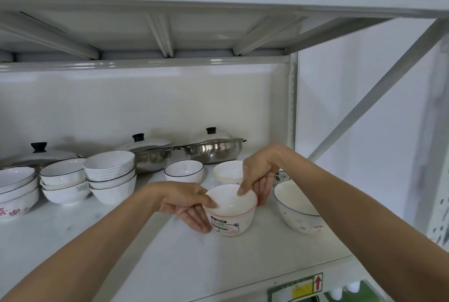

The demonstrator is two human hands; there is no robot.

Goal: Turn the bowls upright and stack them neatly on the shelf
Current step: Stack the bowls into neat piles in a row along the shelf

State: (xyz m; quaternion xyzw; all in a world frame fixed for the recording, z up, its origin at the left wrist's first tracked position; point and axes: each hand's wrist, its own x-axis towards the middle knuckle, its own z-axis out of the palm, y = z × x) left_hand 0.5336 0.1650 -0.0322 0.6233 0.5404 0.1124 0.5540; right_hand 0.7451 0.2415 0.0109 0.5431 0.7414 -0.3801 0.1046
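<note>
A small white bowl with a pink rim line and a cartoon print (pixel 232 214) stands upright over the white shelf (pixel 170 260). Both hands hold it. My left hand (pixel 187 204) grips its left rim and side. My right hand (pixel 261 175) pinches the far right rim, thumb inside. Behind it stand an upright black-rimmed bowl (pixel 184 170) and a yellow-rimmed bowl (pixel 227 171). A larger blue-rimmed bowl with pink dots (pixel 297 207) sits upright to the right. Three stacks of upright bowls (pixel 110 175) stand at the left.
Three steel pans with lids (pixel 213 147) line the back wall. A small flowered bowl (pixel 283 176) peeks out behind my right hand. The shelf's right post (pixel 292 107) and a diagonal brace (pixel 376 97) bound the right side. The upper shelf hangs overhead.
</note>
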